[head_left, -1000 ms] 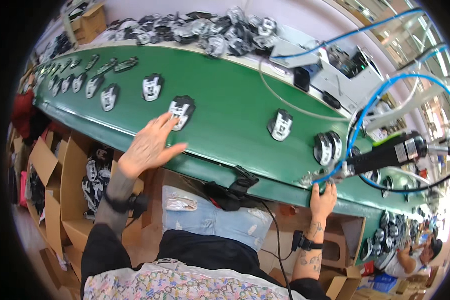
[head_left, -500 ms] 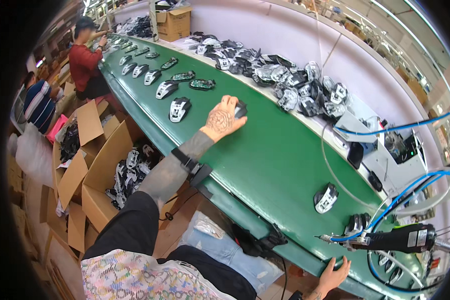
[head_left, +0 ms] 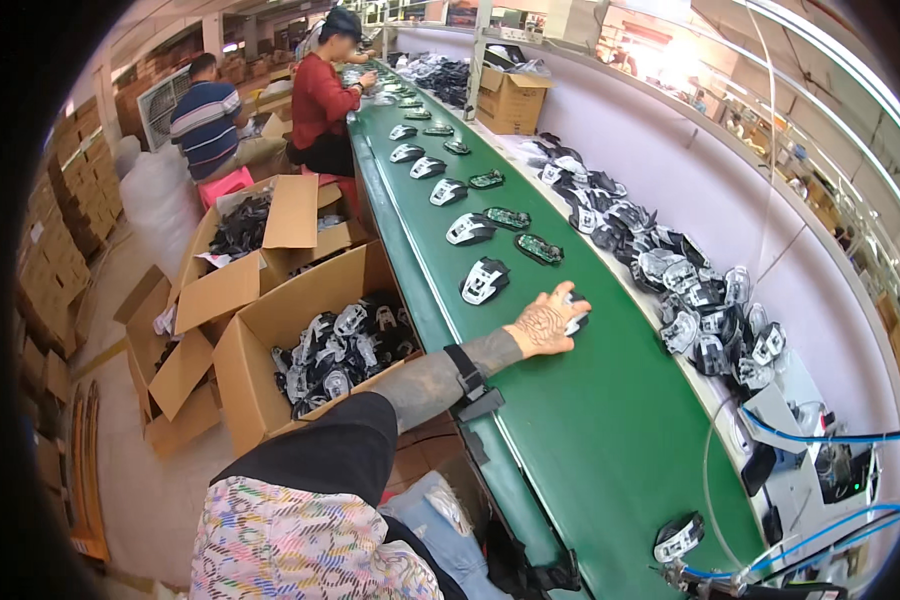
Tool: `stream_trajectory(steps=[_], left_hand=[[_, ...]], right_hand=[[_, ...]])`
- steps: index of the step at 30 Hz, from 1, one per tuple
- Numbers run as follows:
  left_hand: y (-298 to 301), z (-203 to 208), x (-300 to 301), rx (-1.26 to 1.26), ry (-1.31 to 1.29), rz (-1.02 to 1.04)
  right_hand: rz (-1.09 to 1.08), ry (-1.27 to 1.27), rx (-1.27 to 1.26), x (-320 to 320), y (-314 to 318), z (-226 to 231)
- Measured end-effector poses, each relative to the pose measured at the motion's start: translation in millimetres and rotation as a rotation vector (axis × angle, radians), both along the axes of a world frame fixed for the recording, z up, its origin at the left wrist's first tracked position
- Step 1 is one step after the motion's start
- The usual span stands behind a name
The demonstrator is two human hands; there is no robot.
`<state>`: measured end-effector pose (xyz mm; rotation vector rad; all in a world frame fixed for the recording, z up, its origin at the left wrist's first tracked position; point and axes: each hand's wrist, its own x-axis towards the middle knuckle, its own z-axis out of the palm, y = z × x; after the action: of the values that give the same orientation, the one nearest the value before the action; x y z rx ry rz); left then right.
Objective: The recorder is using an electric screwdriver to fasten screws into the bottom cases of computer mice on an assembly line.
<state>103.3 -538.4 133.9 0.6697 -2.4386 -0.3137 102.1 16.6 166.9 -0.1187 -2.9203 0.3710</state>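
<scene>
My left hand reaches over the green conveyor belt, its fingers curled round a computer mouse shell. Most of that dark and pale shell is hidden under the fingers. Just beyond the hand lie a white and black mouse shell and a green circuit board in a mouse base. Nearer me on the belt rests one more mouse shell. My right hand is out of the picture.
Mouse shells are heaped along the ledge right of the belt. An open cardboard box full of shells stands on the left. Blue hoses cross the lower right. A person in red sits at the belt's far end.
The view has swung left, so things appear shifted right and my right hand has dropped out of sight. My left hand still has its fingers round the mouse shell.
</scene>
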Motion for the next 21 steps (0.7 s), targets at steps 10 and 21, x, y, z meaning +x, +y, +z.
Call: stream_trajectory(steps=[10,21], left_hand=[[-106.1,16.6,93.4,-0.073,0.033,-0.1],[-86.7,3.3,70.1,-0.033,0.104,-0.078]], right_hand=[[0.061,0.169,0.074,-11.5,16.0,-25.1],[0.049,0.265,-0.076,-19.8,38.1,-55.4]])
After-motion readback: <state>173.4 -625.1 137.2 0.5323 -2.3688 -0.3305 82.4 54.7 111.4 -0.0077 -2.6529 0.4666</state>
